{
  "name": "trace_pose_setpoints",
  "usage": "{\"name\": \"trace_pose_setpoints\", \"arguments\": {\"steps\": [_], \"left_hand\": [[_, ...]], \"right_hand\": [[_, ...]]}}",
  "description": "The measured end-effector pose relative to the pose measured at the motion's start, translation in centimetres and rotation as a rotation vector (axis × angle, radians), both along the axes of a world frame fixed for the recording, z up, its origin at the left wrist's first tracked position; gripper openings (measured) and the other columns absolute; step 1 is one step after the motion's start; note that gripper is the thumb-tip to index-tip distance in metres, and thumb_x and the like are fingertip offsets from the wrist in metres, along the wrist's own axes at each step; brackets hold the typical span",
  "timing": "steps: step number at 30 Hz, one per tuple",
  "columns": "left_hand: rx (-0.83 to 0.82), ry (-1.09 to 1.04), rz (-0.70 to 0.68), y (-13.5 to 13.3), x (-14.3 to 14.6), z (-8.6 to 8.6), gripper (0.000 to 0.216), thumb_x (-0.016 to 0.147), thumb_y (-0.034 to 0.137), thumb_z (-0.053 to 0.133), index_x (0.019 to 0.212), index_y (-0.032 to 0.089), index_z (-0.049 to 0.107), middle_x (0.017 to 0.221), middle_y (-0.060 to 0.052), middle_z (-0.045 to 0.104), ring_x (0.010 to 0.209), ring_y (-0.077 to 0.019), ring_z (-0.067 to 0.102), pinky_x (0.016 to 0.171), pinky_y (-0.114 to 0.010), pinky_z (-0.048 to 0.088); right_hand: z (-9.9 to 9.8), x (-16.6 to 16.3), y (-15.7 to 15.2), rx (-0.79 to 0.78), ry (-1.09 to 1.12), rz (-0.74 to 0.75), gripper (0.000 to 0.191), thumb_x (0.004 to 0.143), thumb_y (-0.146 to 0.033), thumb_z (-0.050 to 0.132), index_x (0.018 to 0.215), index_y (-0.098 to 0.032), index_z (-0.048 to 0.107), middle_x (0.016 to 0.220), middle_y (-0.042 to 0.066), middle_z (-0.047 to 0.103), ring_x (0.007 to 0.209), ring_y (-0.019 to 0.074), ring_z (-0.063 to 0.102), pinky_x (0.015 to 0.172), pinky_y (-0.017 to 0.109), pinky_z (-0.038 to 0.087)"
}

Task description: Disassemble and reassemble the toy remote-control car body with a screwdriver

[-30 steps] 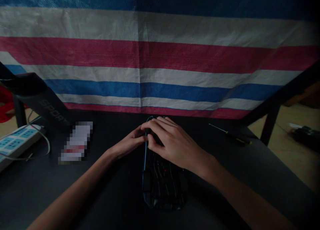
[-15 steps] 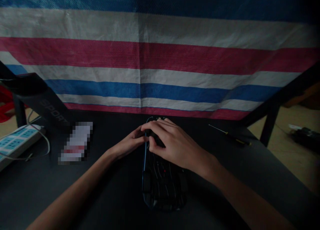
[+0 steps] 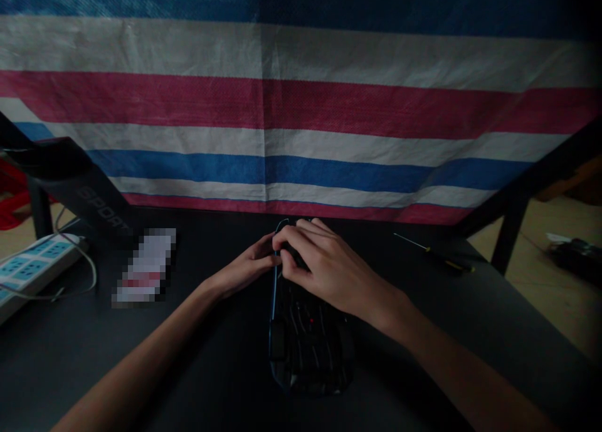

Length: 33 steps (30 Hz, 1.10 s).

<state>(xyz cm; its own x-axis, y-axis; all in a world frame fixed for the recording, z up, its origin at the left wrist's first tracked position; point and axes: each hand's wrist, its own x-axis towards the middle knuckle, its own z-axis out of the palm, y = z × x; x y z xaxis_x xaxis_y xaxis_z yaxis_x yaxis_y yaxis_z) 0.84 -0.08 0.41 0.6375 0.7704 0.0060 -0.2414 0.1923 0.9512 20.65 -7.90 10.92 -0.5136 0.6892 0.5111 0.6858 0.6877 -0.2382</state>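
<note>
A black plastic toy car with thin blue edging (image 3: 311,353) is set lengthwise at the middle of a matte black tabletop (image 3: 211,369), its ribbed underside apparently turned up, with dark wheels seen at both sides of the near end and a small red spot near its centre. Its far half is largely covered by the hands. The left edge of the car is touched by the bare left hand (image 3: 247,264), whose thumb and forefinger are slightly parted there; whether the edge is gripped between them cannot be told, as the tips are partly hidden. The bare right hand (image 3: 324,266) is laid over the far half from the right, its fingers bent and its thumb held a little apart from the forefinger; whether anything small is held beneath them cannot be made out. To the right, well apart from the hands, a slim screwdriver with a black and yellow handle (image 3: 449,263) is laid with its metal shaft pointed away to the left. On the left, a pixelated pale and red item (image 3: 145,269) is seen near a dark grey cylinder lettered SPORT (image 3: 101,197), and a white power strip with blue socket faces (image 3: 35,266) is crossed by a pale cable (image 3: 93,275). The far side is closed off by a woven plastic sheet striped in blue, white and red (image 3: 301,106).
</note>
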Motion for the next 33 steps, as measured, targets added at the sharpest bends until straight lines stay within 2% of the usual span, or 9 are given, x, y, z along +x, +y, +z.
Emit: {"name": "trace_pose_setpoints", "arguments": {"steps": [5,9,13,16,20,25,28,31,33], "left_hand": [[-0.038,-0.011,0.004,0.2,0.0,-0.3,0.058,0.081,0.031,0.091,0.133,0.019,0.069,0.132,-0.013,0.073,0.139,-0.0337,0.058,0.118,-0.043,0.041],[0.015,-0.022,-0.008,0.4,-0.1,-0.6,0.049,0.084,0.027,0.088,0.129,0.018,0.071,0.129,-0.012,0.075,0.139,-0.0332,0.059,0.118,-0.043,0.043],[0.011,-0.017,-0.014,0.3,-0.1,-0.5,0.046,0.083,0.027,0.088,0.126,0.019,0.072,0.128,-0.012,0.075,0.137,-0.0327,0.06,0.117,-0.042,0.043],[0.016,-0.001,-0.015,0.1,-0.2,-0.2,0.048,0.084,0.03,0.088,0.128,0.019,0.072,0.134,-0.013,0.073,0.139,-0.0336,0.059,0.118,-0.043,0.042],[-0.023,0.002,-0.004,0.0,-0.1,0.2,0.053,0.082,0.03,0.09,0.131,0.019,0.071,0.139,-0.013,0.072,0.142,-0.0348,0.056,0.121,-0.045,0.04],[-0.036,0.018,-0.004,-0.1,0.0,0.3,0.068,0.082,0.029,0.09,0.144,0.021,0.063,0.15,-0.013,0.065,0.147,-0.0346,0.052,0.124,-0.044,0.038],[-0.02,0.021,-0.011,-0.1,0.0,0.3,0.071,0.083,0.031,0.089,0.147,0.021,0.061,0.148,-0.013,0.066,0.148,-0.0353,0.051,0.124,-0.044,0.038],[-0.014,0.027,-0.011,0.1,0.0,0.0,0.074,0.082,0.03,0.09,0.149,0.02,0.059,0.146,-0.014,0.067,0.149,-0.0358,0.05,0.123,-0.044,0.038],[-0.017,0.029,-0.017,0.2,0.0,-0.2,0.075,0.083,0.032,0.089,0.15,0.019,0.058,0.143,-0.014,0.069,0.149,-0.0354,0.05,0.123,-0.044,0.039]], "right_hand": [[0.1,0.1,0.0,-0.035,-0.038,-0.041,0.018,0.11,-0.027,0.051,0.107,-0.02,0.067,0.097,0.005,0.074,0.09,0.0214,0.066,0.09,0.037,0.047],[0.2,0.2,-0.1,-0.034,-0.042,-0.005,0.014,0.108,-0.02,0.053,0.112,-0.02,0.067,0.109,0.007,0.076,0.101,0.0223,0.067,0.097,0.038,0.046],[0.0,0.1,-0.1,-0.029,-0.043,-0.023,0.017,0.111,-0.028,0.052,0.109,-0.021,0.067,0.097,0.005,0.075,0.091,0.0209,0.067,0.092,0.037,0.047],[0.1,0.0,-0.1,-0.025,-0.028,0.01,0.014,0.107,-0.021,0.054,0.116,-0.02,0.065,0.11,0.007,0.076,0.101,0.0215,0.067,0.098,0.038,0.046],[0.3,0.2,-0.1,-0.062,-0.034,-0.058,0.016,0.11,-0.027,0.052,0.109,-0.022,0.067,0.098,0.005,0.075,0.09,0.0208,0.067,0.091,0.037,0.047],[0.2,0.6,0.0,-0.074,-0.022,-0.015,0.013,0.106,-0.02,0.052,0.113,-0.021,0.063,0.109,0.007,0.075,0.101,0.0223,0.067,0.098,0.039,0.045],[0.0,0.5,0.1,-0.063,-0.032,-0.034,0.014,0.108,-0.024,0.049,0.109,-0.02,0.063,0.1,0.006,0.074,0.092,0.0216,0.066,0.093,0.039,0.046],[0.1,0.4,0.1,-0.055,-0.02,-0.004,0.013,0.104,-0.019,0.052,0.112,-0.02,0.062,0.11,0.008,0.074,0.102,0.0229,0.066,0.097,0.039,0.045],[0.2,0.3,0.0,-0.049,-0.023,-0.036,0.01,0.105,-0.022,0.053,0.108,-0.02,0.063,0.103,0.007,0.075,0.096,0.0225,0.066,0.094,0.039,0.046]]}}
